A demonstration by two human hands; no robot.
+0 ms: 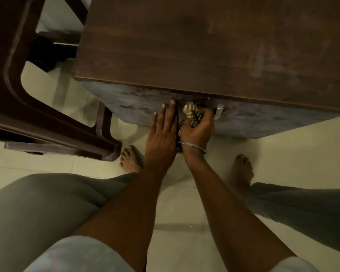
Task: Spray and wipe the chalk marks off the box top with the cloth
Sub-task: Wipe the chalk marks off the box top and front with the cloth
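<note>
A dark wooden box point(204, 46) fills the upper part of the head view; faint pale smears show on its top at the right and across its front face. My left hand point(162, 134) lies flat against the front face, fingers apart, holding nothing. My right hand point(197, 128) is bunched around a checked cloth point(193, 114) and presses it on the front face beside a metal handle point(218, 112). No spray bottle is in sight.
A dark wooden chair point(28, 95) stands close on the left, its leg near my left foot point(131, 159). My right foot point(242, 171) and both knees rest over the pale tiled floor point(283, 163) below the box.
</note>
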